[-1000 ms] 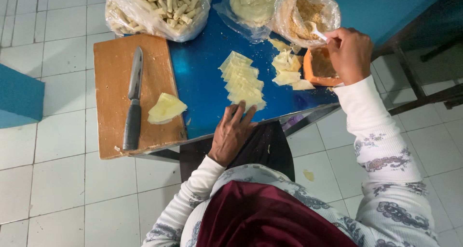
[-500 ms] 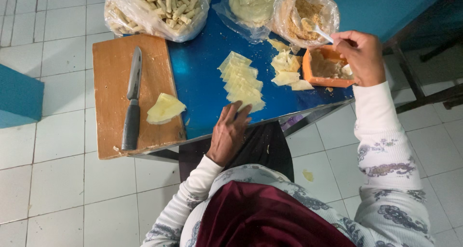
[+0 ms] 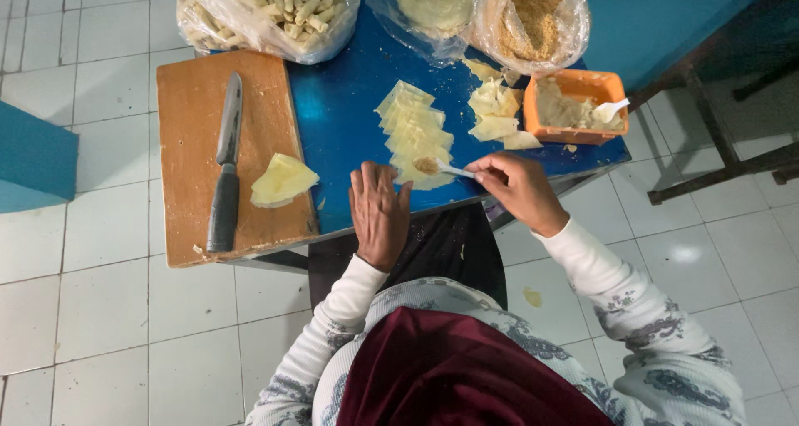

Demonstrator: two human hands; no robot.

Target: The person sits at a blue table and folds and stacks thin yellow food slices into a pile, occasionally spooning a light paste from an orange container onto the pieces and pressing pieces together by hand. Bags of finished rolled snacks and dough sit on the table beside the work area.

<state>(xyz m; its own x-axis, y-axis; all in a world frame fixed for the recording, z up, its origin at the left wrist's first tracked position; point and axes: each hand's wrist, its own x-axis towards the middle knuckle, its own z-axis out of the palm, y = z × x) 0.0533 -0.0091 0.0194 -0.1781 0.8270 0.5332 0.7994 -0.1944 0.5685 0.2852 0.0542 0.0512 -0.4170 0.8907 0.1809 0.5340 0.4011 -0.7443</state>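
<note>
Head view: right hand [image 3: 520, 189] pinches a small white spoon [image 3: 445, 169] of filling over the nearest wrapper [image 3: 419, 170]. Left hand [image 3: 379, 214] lies flat and empty beside it; best tip the filling centrally, wrapper steadied

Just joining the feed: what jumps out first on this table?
The right hand holds a small white spoon of brown filling over the row of pale yellow dough wrappers on the blue tabletop; the left hand rests flat beside them. Left, a black-handled knife lies on the wooden cutting board.
</note>
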